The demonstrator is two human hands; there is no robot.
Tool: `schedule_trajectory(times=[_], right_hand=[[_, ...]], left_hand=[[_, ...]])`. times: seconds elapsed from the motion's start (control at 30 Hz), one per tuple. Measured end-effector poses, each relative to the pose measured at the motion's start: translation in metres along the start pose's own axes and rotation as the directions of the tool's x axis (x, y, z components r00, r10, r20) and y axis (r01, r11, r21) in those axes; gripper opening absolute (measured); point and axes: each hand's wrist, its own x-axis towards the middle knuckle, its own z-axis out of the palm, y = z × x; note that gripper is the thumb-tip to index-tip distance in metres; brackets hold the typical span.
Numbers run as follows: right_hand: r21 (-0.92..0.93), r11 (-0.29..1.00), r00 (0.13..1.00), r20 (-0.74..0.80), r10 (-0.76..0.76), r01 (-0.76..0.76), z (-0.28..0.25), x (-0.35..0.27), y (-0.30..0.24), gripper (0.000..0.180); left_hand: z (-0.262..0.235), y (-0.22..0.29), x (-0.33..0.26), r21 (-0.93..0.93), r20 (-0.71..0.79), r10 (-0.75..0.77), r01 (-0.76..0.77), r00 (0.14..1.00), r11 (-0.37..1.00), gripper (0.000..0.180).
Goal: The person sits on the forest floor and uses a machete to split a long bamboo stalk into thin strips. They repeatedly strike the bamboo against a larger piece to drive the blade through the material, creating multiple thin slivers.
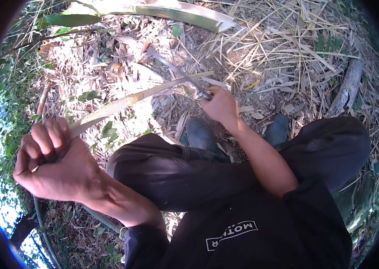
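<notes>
My left hand (59, 166) is raised at the left, its fingers curled around the wide end of a long, pale bamboo strip (129, 101). The strip slants up to the right and narrows toward its far end. In front of my boots, my right hand (221, 106) is closed on the handle of a long-bladed knife (176, 69). The blade points away and to the left and crosses the strip not far from its thin tip. Whether blade and strip touch there, I cannot tell. Most of the knife's handle is hidden inside my fist.
A split green bamboo length (183, 14) lies at the far side. Thin pale strips (270, 49) are heaped at the far right, near a weathered log (348, 85). My boots (202, 136) rest on ground littered with dry leaves and shavings. Green plants (8, 103) crowd the left.
</notes>
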Motion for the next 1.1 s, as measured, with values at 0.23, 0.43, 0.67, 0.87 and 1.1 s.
schedule_trajectory(times=[0.23, 0.43, 0.67, 0.87, 1.1], right_hand=[[-0.132, 0.991, 1.0, -0.015, -0.018, 0.015, -0.016, -0.019, -0.037, 0.032], [-0.137, 0.939, 0.944, 0.047, 0.325, -0.317, -0.013, 0.022, 0.055, 0.036], [-0.123, 0.937, 0.945, -0.014, 0.327, -0.326, -0.011, 0.006, 0.011, 0.042], [-0.201, 0.859, 0.872, 0.042, 0.488, -0.471, -0.002, 0.029, 0.064, 0.044], [0.023, 0.807, 0.796, 0.183, 0.577, -0.59, 0.006, 0.044, 0.096, 0.041]], left_hand=[[0.012, -0.004, -0.003, 0.018, -0.157, 0.055, -0.053, 0.986, 0.998, 0.028], [0.03, -0.007, -0.008, 0.128, -0.244, 0.103, -0.073, 0.964, 0.989, 0.026], [0.008, 0.004, -0.01, -0.074, 0.053, -0.01, 0.014, 0.999, 0.997, 0.026], [-0.004, 0.005, -0.005, -0.156, 0.108, -0.093, 0.109, 0.99, 0.982, 0.031], [-0.022, 0.028, -0.007, -0.19, 0.25, 0.057, -0.009, 0.967, 0.982, 0.029]])
